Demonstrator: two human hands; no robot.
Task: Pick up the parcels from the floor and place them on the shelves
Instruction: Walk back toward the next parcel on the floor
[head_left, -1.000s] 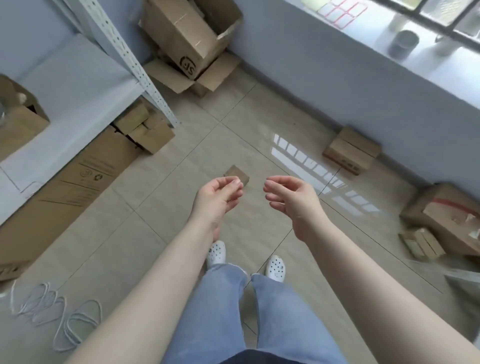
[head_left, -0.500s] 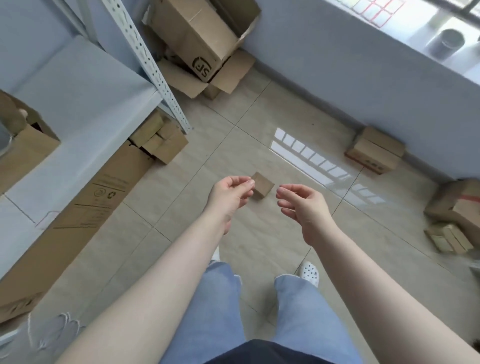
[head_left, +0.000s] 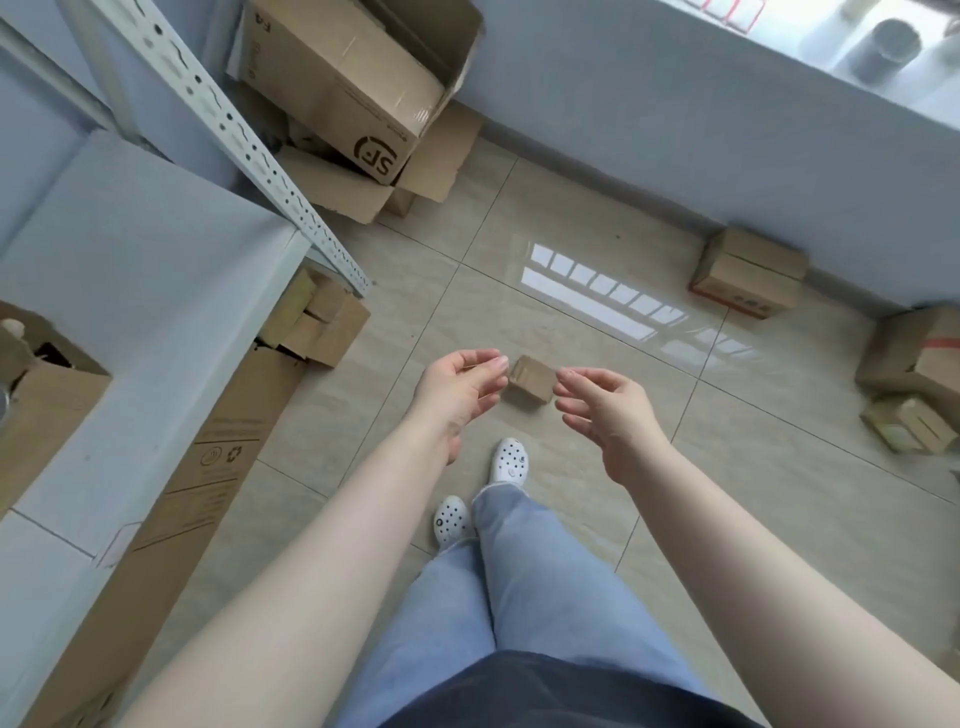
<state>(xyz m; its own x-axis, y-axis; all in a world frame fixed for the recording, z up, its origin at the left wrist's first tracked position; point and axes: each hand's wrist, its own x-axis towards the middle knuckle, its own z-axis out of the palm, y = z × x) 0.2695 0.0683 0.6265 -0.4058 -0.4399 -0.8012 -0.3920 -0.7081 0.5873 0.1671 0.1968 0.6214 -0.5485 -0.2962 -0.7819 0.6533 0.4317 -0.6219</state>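
Note:
A small brown cardboard parcel (head_left: 531, 380) lies on the tiled floor straight ahead of my feet. My left hand (head_left: 460, 392) and my right hand (head_left: 605, 410) are held out in the air, one on each side of the parcel as seen from above. Both have relaxed, loosely curled fingers and hold nothing. The white shelf (head_left: 135, 291) stands at my left, with an open brown box (head_left: 36, 400) on it at the far left edge of the view.
More parcels lie on the floor: one by the wall (head_left: 748, 273), two at the right edge (head_left: 919, 358) (head_left: 906, 423), small ones under the shelf (head_left: 322, 325). A large open SF box (head_left: 353, 88) sits in the corner. A long flat carton (head_left: 171, 525) leans along the shelf.
I have stepped forward; the small parcel now appears between my two hands instead of beyond them. My hands stay apart and hold nothing.

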